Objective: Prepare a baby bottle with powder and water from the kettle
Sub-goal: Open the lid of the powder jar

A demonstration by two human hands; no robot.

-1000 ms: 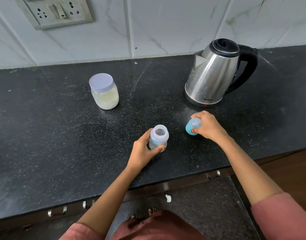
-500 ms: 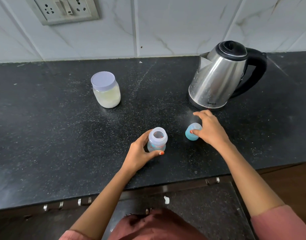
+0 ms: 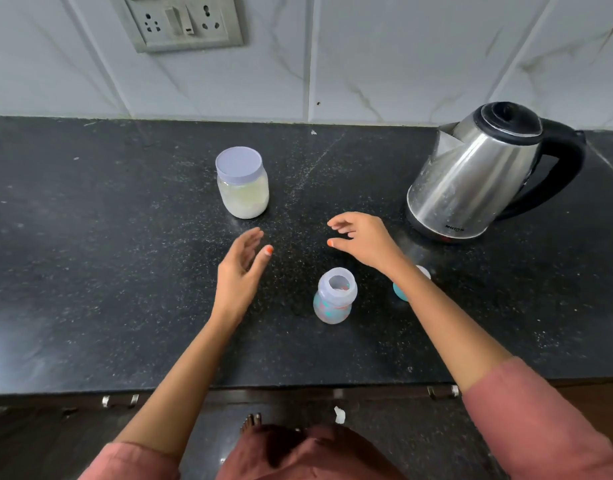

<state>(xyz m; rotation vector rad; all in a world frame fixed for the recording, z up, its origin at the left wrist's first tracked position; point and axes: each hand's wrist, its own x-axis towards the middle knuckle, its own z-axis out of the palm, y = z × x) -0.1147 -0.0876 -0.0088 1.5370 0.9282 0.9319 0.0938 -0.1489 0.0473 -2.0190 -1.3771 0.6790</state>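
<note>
With the bottle [image 3: 334,296] standing uncapped, both empty hands, left hand [image 3: 241,268] and right hand [image 3: 362,242], reach open-fingered toward the lidded powder jar [image 3: 242,183].

Both hands empty above counter [image 3: 90,271].
Open bottle [image 3: 334,296] upright between left hand [image 3: 241,271] and right hand [image 3: 362,242] (neither touching); jar [image 3: 242,183] capped.

One head-worn wide-angle view looks steeply down and forward over the black counter [image 3: 90,271], close above it; tiled wall [image 3: 402,57] fills the frame's top, floor the bottom edge.
</note>
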